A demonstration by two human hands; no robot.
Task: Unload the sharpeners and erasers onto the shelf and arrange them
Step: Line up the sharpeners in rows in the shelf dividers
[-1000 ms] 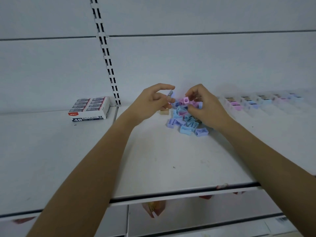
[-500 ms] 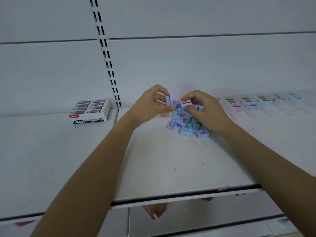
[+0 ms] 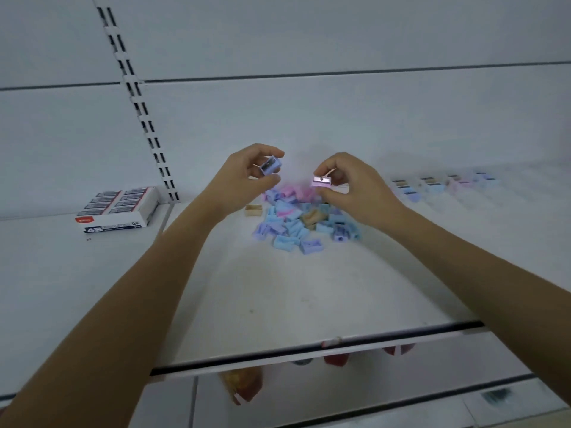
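A loose pile of small pastel sharpeners (image 3: 304,222), blue, purple, pink and tan, lies in the middle of the white shelf (image 3: 278,291). My left hand (image 3: 244,177) pinches a purple sharpener (image 3: 271,165) between thumb and fingers, raised above the pile's left side. My right hand (image 3: 349,186) pinches a pink sharpener (image 3: 322,181) just above the pile. A single tan sharpener (image 3: 254,210) lies apart at the pile's left. Several sharpeners (image 3: 432,185) stand in rows at the far right of the shelf. A white box of erasers (image 3: 119,208) rests at the back left.
A slotted upright (image 3: 139,109) runs up the white back panel behind the eraser box. The shelf's front edge (image 3: 309,350) crosses the lower view, with blurred coloured goods on the shelf underneath. Bare shelf surface lies in front of the pile.
Both hands have risen from the pile and drawn apart, each holding one sharpener. The left one has turned the purple sharpener so that its blade faces me.
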